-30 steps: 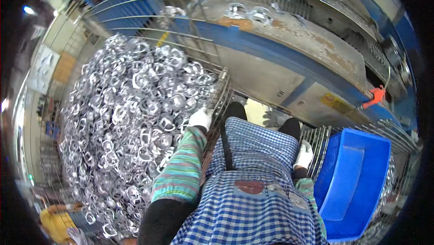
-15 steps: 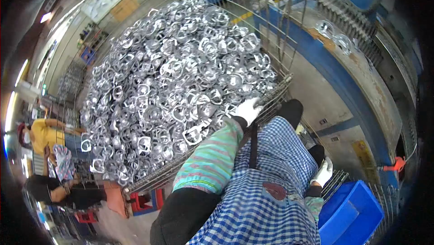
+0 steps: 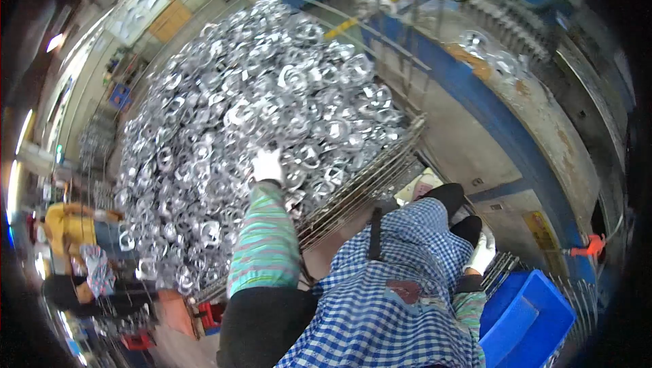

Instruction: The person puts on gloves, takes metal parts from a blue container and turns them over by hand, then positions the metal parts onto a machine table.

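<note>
My left hand (image 3: 267, 165), in a white glove, reaches over a large heap of shiny metal parts (image 3: 204, 144) in a wire cage (image 3: 367, 174). Its fingertips are at the surface of the heap; they are blurred, and no held part can be made out. My right hand (image 3: 481, 252), also gloved in white, is low beside my apron, next to the wire edge of a second basket (image 3: 501, 269). Its fingers are partly hidden, so its grip is unclear. A blue plastic bin (image 3: 519, 320) sits tilted just beyond it.
A worn bench (image 3: 536, 103) with metal parts (image 3: 485, 49) on it runs along the right. An orange-red object (image 3: 592, 246) hangs near its lower end. At the far left is a person in a yellow shirt (image 3: 71, 229), near red crates (image 3: 139, 341).
My left hand has left the cage's near rim and moved leftward over the heap. My right hand stays beside the second basket. The view has swung left since the earliest frame.
</note>
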A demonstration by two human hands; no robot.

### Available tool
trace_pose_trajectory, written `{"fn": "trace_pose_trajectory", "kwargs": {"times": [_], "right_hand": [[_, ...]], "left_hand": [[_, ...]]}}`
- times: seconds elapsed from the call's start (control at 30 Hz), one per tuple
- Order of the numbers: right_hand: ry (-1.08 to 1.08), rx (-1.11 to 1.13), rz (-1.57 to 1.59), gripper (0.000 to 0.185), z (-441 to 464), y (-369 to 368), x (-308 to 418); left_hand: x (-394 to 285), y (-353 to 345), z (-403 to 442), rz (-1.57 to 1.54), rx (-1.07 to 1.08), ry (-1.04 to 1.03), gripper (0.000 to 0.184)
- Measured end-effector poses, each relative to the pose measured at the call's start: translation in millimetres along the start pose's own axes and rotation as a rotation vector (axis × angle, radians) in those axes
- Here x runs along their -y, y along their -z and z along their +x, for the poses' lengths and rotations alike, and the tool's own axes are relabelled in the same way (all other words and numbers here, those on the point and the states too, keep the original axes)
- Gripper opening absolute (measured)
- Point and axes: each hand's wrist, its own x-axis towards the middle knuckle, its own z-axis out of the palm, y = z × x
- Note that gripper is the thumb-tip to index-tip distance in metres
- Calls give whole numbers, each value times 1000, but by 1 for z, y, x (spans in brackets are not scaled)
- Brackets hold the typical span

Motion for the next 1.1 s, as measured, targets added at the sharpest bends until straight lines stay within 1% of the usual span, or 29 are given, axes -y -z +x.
{"fn": "trace_pose_trajectory", "kwargs": {"times": [0.03,0.07,0.1,0.13,0.17,0.2,0.23,0.27,0.3,0.33,0.4,0.43,0.47,0.5,0.53,0.6,0.63,0.67,0.7,0.73,0.77,0.8,0.83,0.87,0.93,1.0,1.07,1.1], "right_hand": [[-14,-11,30,22,-3,1,2],[-22,-36,63,21,-4,1,2],[8,-29,34,20,-6,4,5],[36,-28,6,20,-7,5,7],[-26,-52,69,18,-7,4,6],[-36,-73,142,17,-4,4,-2],[-33,-78,142,17,-3,4,2],[-30,-77,142,17,-1,4,6],[-17,-65,118,17,3,4,6],[-7,-47,134,17,4,4,16],[54,-6,19,17,6,3,42],[123,20,15,17,10,0,46],[122,37,6,16,11,-2,51],[102,52,12,16,11,-5,56],[82,62,19,15,11,-7,62],[84,82,91,15,13,-11,52],[112,66,75,16,14,-9,45],[139,49,59,16,14,-6,44],[155,33,77,16,13,0,43],[107,-3,109,16,11,8,42],[101,-39,84,15,13,18,45],[92,-65,59,14,13,26,52],[144,-94,51,12,14,36,71],[207,-113,111,11,23,37,72],[518,-123,-94,14,37,48,137],[626,-58,-140,14,55,41,194],[909,-2,-196,17,81,21,236],[962,23,-250,18,96,8,252]], "left_hand": [[-30,69,-14,-40,139,34,51],[1,34,-2,-121,19,-146,55],[-4,38,-5,-152,-21,24,46],[-12,55,-11,-202,20,52,42],[10,26,5,-238,13,51,41],[13,26,6,-209,-68,-24,38],[6,41,4,-157,-56,24,34],[-19,73,1,-194,-33,219,34],[-26,81,5,-205,-131,276,33],[-25,89,11,-317,-211,229,33],[-37,112,22,-328,-413,41,42],[-45,122,28,-399,-445,-21,45],[-55,129,34,-470,-475,-82,48],[-59,127,47,-450,-424,-72,51],[-35,86,82,-528,-393,-134,50],[-71,95,81,-490,-72,-30,56],[-87,97,75,-190,-42,-51,64],[-99,90,79,-113,-36,2,76],[-110,86,84,-44,4,-10,76],[-127,97,75,31,50,-15,76],[-139,101,74,112,-15,-100,74],[-166,130,61,133,-12,-96,65],[-179,136,61,84,-75,-153,57],[-189,140,62,37,-138,-205,50],[-214,153,71,-381,-155,-420,46],[-274,206,46,-755,-95,-554,38],[-321,231,40,-920,-88,-744,27],[-344,236,42,-959,-87,-788,28]]}}
